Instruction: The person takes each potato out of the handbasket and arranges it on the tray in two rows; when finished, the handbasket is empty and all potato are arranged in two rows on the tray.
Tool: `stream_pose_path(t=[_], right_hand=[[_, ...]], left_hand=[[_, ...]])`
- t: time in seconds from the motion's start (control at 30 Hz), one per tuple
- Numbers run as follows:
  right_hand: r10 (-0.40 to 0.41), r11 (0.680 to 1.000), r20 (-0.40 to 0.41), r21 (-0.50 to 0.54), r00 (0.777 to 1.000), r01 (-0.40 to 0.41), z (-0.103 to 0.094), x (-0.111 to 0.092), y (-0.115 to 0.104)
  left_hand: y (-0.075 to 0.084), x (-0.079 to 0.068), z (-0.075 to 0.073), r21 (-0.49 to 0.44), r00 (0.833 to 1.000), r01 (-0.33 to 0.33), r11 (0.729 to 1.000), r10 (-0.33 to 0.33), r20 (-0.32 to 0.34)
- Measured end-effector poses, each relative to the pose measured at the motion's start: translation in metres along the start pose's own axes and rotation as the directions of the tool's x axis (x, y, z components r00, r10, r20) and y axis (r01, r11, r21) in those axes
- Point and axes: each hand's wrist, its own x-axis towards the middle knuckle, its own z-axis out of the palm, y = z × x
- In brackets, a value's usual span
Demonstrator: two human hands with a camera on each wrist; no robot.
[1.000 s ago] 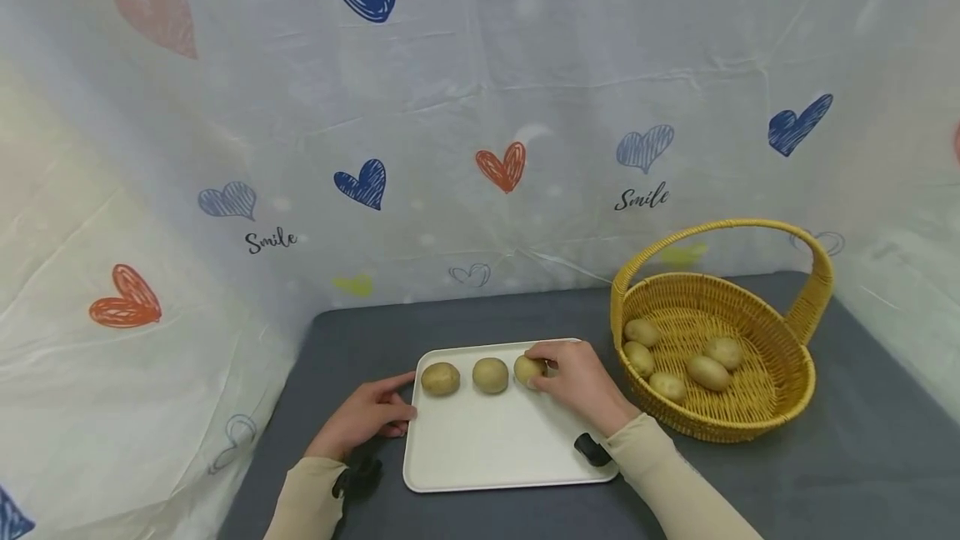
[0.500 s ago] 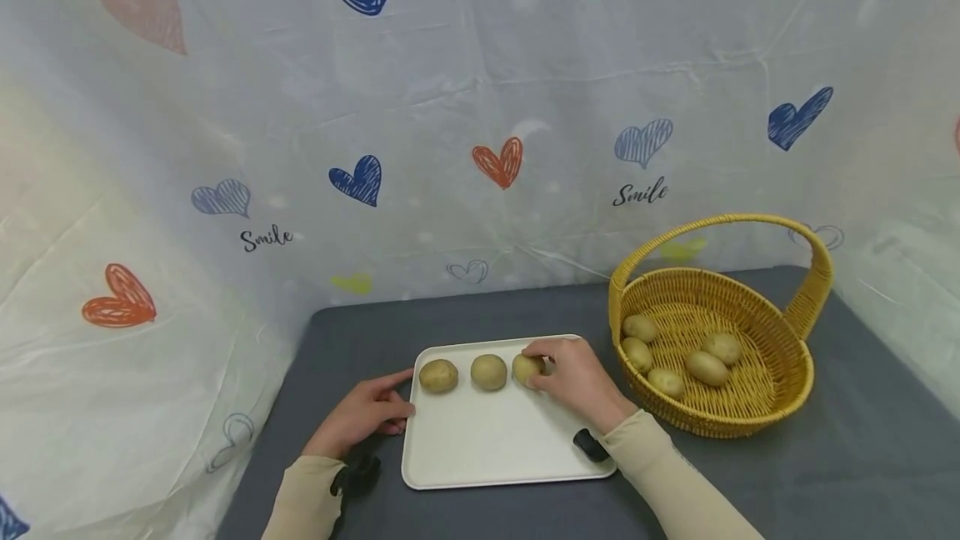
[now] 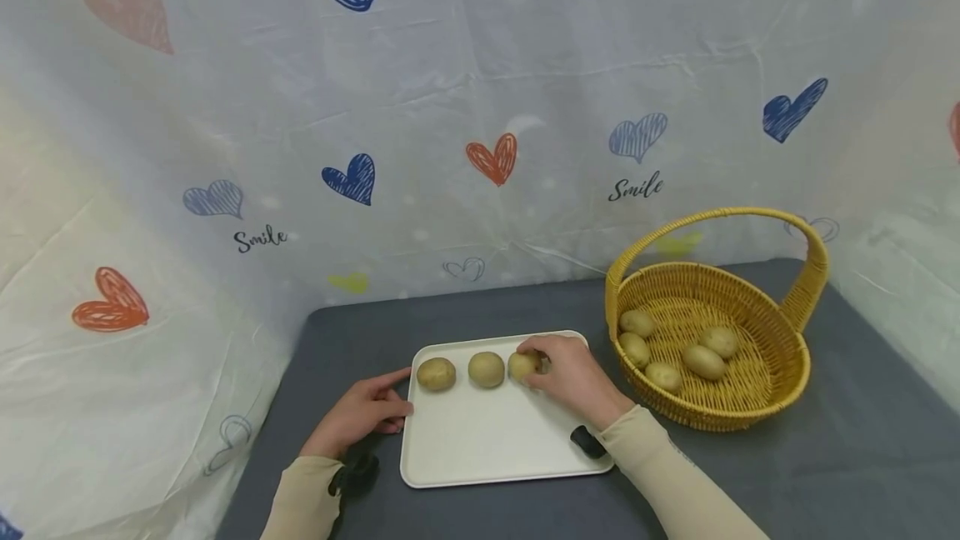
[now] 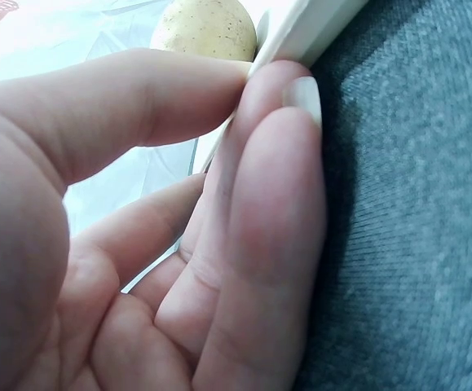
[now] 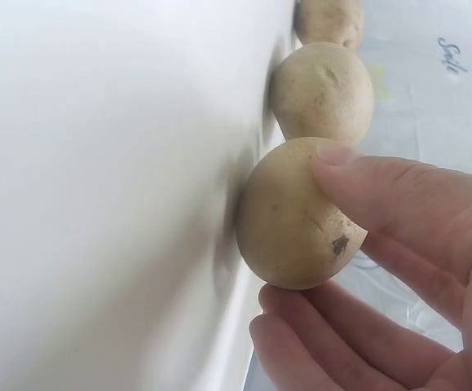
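A white rectangular tray (image 3: 495,440) lies on the dark table. Along its far side, a left potato (image 3: 436,374) and a middle potato (image 3: 486,369) stand apart in a row. My right hand (image 3: 573,377) pinches a third potato (image 5: 297,216) at the right end of that row, thumb on one side and fingers on the other. A dark spot marks its skin in the right wrist view. My left hand (image 3: 360,415) holds the tray's left edge; in the left wrist view the thumb (image 4: 162,106) and curled fingers (image 4: 272,195) meet at the rim.
A yellow woven basket (image 3: 798,365) with a tall arched handle stands right of the tray, several potatoes (image 3: 703,362) inside. A pale curtain (image 3: 420,98) printed with hearts hangs behind and at both sides of the table (image 3: 360,323).
The head view has shifted slightly, so the scene sits a little higher and further left. Both hands keep their places on the tray and the potato.
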Motion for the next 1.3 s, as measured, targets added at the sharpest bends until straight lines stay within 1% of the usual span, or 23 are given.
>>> stream_pose_path(t=[0.17,0.3,0.5,0.63,0.87,1.0,1.3], right_hand=[[-0.022,1.000,-0.005,-0.017,1.000,0.022,-0.0016,0.0000,0.0009],[-0.039,0.999,-0.010,-0.026,0.999,0.039,-0.0014,-0.0008,0.0000],[-0.022,1.000,-0.004,-0.010,1.000,0.022,0.0010,-0.0015,-0.0003],[-0.009,1.000,-0.003,-0.005,1.000,0.008,0.0027,-0.0013,-0.0002],[-0.018,1.000,0.007,-0.010,1.000,0.018,0.0024,-0.0010,-0.0002],[-0.006,1.000,0.021,-0.003,1.000,0.006,0.0021,-0.0006,-0.0004],[0.014,1.000,0.032,0.015,0.999,-0.015,0.0005,-0.0014,-0.0012]], left_hand=[[0.0011,-0.0006,-0.0010,0.003,1.000,-0.004,1.000,0.004,0.011],[-0.0009,-0.0009,-0.0017,0.005,1.000,-0.002,1.000,0.002,0.014],[-0.0011,-0.0009,-0.0023,-0.006,1.000,0.006,1.000,-0.006,0.019],[-0.0010,-0.0010,-0.0021,0.004,1.000,0.000,1.000,0.000,0.018],[-0.0007,-0.0001,-0.0020,0.001,1.000,0.008,1.000,-0.008,0.016],[-0.0007,0.0000,-0.0023,0.000,1.000,0.016,1.000,-0.016,0.015],[-0.0014,-0.0001,-0.0014,0.011,1.000,-0.005,1.000,0.005,0.017]])
